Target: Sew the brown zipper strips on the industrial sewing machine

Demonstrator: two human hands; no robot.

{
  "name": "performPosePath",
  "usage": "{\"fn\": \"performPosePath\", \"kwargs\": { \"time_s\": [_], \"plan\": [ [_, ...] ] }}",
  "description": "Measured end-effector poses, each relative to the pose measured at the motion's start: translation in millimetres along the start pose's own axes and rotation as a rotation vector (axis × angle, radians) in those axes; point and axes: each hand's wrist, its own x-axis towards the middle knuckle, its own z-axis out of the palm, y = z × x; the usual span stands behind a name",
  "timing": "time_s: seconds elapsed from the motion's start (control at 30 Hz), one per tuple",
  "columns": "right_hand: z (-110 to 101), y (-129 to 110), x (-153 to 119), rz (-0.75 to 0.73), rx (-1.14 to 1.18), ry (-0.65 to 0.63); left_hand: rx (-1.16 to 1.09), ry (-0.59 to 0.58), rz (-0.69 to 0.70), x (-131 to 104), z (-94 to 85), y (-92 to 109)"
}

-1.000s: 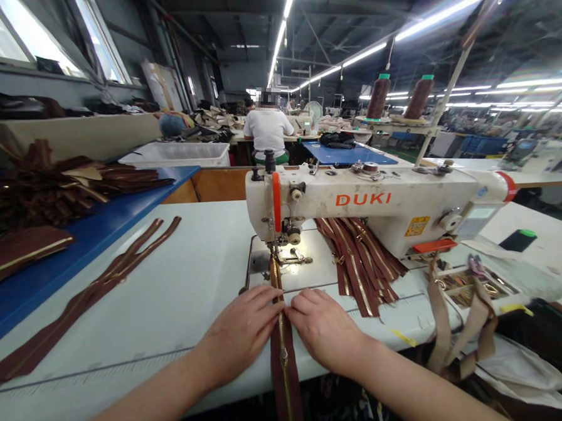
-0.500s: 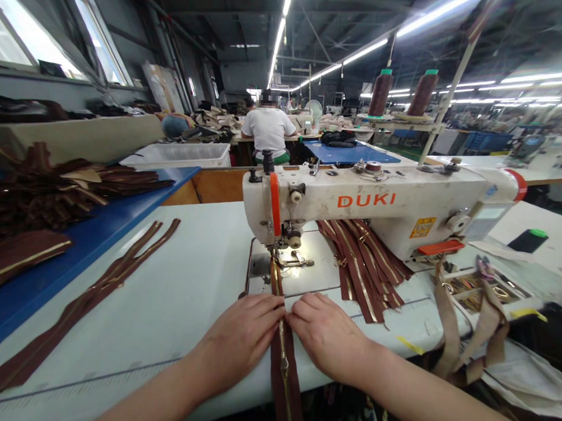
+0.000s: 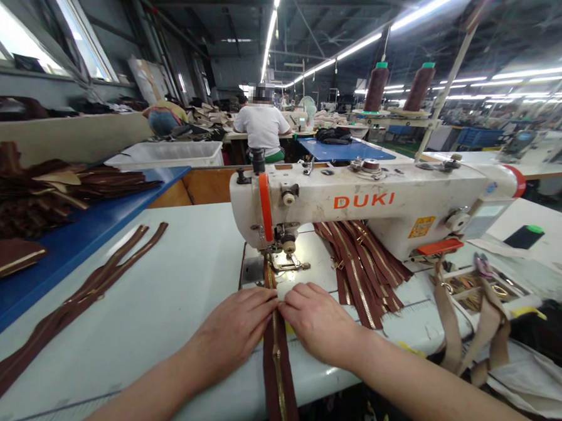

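"DUKI" on sewing machine [image 3: 379, 209], orange.

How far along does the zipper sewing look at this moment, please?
Done, it seems: a pile of brown zippers lies behind the needle, under the machine's arm. In hand: the left hand and right hand press one brown zipper flat, its top end at the presser foot and most of its length hanging over the table edge. Left: long zippers and a heap on the blue shelf.
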Motion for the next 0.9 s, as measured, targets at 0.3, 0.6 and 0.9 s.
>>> {"fn": "performPosePath", "kwargs": {
  "time_s": [0.3,0.6,0.9],
  "plan": [
    [5,19,24,0.000,-0.042,0.033,0.080,0.022,-0.018,13,5.3,-18],
    [16,30,42,0.098,-0.030,0.038,0.149,0.044,-0.061,9,11.6,-21],
    [19,28,36,0.159,-0.006,0.092,0.081,0.067,-0.093,7,11.7,-21]
  ]
}}
